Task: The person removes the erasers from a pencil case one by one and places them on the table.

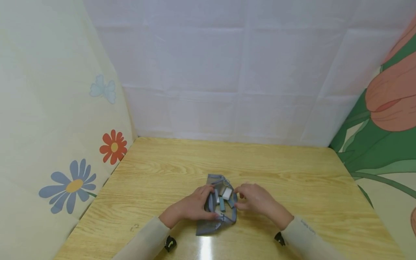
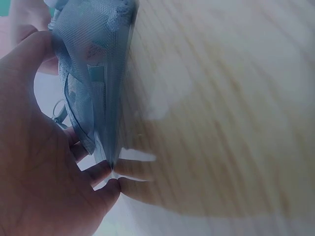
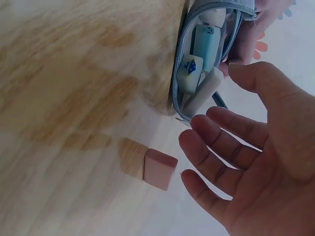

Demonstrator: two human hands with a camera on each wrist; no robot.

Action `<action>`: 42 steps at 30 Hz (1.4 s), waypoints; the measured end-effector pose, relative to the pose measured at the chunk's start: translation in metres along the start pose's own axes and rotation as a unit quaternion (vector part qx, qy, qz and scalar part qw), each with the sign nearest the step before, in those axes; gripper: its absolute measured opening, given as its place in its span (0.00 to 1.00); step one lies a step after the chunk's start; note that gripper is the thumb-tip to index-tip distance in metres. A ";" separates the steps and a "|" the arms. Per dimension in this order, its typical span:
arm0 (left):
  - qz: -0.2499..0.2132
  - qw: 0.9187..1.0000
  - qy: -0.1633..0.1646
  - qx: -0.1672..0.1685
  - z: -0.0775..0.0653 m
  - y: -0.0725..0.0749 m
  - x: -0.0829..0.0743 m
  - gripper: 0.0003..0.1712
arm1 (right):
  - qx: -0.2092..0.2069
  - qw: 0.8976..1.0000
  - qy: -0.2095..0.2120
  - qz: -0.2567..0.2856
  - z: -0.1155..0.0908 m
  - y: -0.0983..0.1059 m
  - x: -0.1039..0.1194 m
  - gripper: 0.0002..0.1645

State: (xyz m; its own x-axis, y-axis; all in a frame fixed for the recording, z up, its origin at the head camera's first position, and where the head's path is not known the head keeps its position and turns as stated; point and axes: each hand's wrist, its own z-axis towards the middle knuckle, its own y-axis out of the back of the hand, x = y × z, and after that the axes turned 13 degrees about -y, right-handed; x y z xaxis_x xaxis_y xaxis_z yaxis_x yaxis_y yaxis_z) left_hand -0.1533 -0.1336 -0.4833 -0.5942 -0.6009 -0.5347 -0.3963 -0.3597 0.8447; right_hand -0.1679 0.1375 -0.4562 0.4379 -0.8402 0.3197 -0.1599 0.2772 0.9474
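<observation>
Clasping mesh pouch by its left side with left grip, at near middle of counter; seeing teal block and white block inside. Holding right grip loosely spread just right of pouch, perhaps touching it. Noting pink block lying on counter near right grip.

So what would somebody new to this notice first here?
Probably the big pink tulip at the head view's right edge. Then the blue mesh pouch on the table, between left hand and right hand, small blocks showing in its opening. In the right wrist view, a lone pinkish block lies near the fingers.
</observation>
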 end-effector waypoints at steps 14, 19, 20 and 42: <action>0.005 1.000 -0.004 -0.003 0.000 -0.003 0.003 0.50 | -0.010 1.000 -0.010 -0.004 -0.001 -0.009 0.009 0.23; -0.001 1.000 -0.002 -0.002 0.000 -0.003 0.004 0.50 | -0.005 1.000 -0.023 -0.001 -0.001 -0.011 0.013 0.21; -0.001 1.000 -0.001 -0.001 0.000 -0.003 0.004 0.50 | -0.006 1.000 -0.025 -0.004 -0.002 -0.011 0.013 0.21; -0.002 1.000 -0.007 -0.005 -0.001 -0.002 0.003 0.49 | 0.012 0.993 -0.119 -0.001 -0.001 -0.021 0.027 0.18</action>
State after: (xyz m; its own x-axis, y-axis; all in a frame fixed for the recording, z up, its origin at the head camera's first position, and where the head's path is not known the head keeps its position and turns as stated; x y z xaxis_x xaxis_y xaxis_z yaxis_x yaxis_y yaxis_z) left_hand -0.1533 -0.1355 -0.4866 -0.6029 -0.5889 -0.5382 -0.3917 -0.3692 0.8428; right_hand -0.1520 0.1090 -0.4675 0.2174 -0.9281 0.3021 -0.1809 0.2659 0.9469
